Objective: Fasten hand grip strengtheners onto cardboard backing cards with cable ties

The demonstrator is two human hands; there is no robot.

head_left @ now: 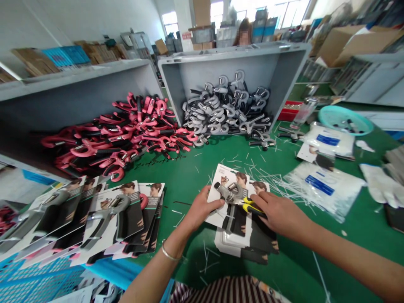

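Observation:
My left hand [201,209] is closed on the left edge of a printed backing card [215,219], thumb on top. A grey hand grip strengthener [234,192] lies on that card. In my right hand [279,213] is a pair of yellow-and-black cutting pliers [250,207], fingers wrapped round the handles. The pliers' jaws point left at the strengthener; whether they touch it or a tie I cannot tell. Beneath the card is a stack of similar cards [229,248]. Loose white plastic ties [295,189] are scattered to the right.
Pink grip strengtheners [126,130] spill from a grey bin at left, grey ones [221,109] from another behind. Carded strengtheners [115,214] overlap at front left. Plastic bags [328,185], a turquoise dish [328,113] and a white glove [383,185] lie right. A person [244,33] is behind.

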